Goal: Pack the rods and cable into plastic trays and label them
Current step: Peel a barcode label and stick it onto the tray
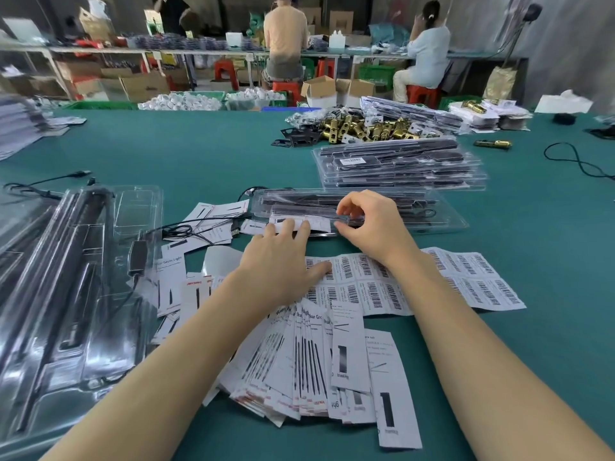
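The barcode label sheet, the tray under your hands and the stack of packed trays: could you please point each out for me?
barcode label sheet (479, 281), head view, on its right half.
tray (446, 221), head view, on its clear right end.
stack of packed trays (399, 168), head view, on the top tray's middle.

We are in a packing workshop; long green counter (199, 151) heaped with brass lock parts (366, 128), stacked plastic trays (399, 168), barcode label sheets (472, 281); cartons (143, 86) behind seated workers (286, 44).

Bright, even light from above; glare on the clear trays (76, 294) at left; edges are bent and blurred.
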